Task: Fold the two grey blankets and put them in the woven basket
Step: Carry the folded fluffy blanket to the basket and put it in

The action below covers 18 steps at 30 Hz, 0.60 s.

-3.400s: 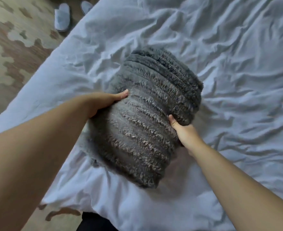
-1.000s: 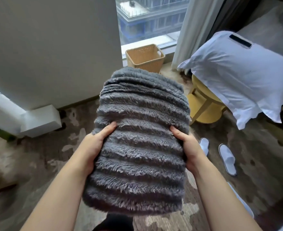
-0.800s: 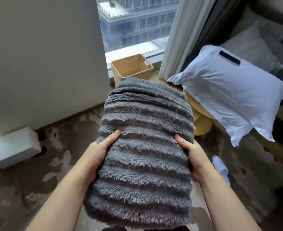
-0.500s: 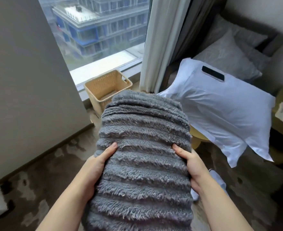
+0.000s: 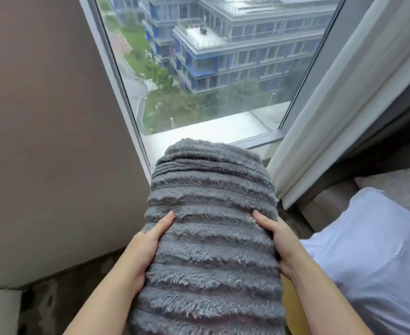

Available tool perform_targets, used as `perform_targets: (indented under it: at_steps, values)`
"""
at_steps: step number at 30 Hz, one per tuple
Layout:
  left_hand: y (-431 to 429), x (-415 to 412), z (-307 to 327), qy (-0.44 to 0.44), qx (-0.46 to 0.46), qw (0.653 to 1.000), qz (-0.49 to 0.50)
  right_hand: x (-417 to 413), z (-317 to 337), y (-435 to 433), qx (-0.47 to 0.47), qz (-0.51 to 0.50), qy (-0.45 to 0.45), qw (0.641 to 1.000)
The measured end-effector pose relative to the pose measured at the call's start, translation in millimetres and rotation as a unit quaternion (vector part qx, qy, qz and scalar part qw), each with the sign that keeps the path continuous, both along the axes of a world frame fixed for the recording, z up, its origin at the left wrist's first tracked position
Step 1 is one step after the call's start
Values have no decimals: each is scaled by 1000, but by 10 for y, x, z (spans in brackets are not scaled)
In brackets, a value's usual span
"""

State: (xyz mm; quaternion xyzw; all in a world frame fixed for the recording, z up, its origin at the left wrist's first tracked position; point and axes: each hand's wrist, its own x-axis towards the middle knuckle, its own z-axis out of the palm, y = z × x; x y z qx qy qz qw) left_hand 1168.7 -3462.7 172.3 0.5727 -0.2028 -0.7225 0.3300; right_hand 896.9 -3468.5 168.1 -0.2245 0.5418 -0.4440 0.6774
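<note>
Head view: the folded grey blanket is held up in front of the window, gripped at its sides by the left hand and the right hand. It looks like the carrying step. The woven basket is not seen, so it must be found and the blanket lowered in.

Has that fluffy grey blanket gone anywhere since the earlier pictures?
Yes. The grey blanket, held by the left hand and right hand, has left the bed and come close to the window sill, now just beyond its top edge.
</note>
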Motion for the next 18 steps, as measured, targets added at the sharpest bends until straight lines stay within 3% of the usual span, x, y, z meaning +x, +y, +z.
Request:
perform_targets:
  at_steps: [6, 11, 18]
  values:
    - [-1662, -18, -290, 10, 30, 999, -8, -12, -200, -1634, 28, 12, -4, 1000]
    - [-2957, -288, -207, 52, 10, 998, -27, -272, 22, -2881, 10, 16, 37, 999]
    - [-4062, -394, -212, 83, -2, 996, 39, -365, 89, -4295, 11, 74, 54, 996]
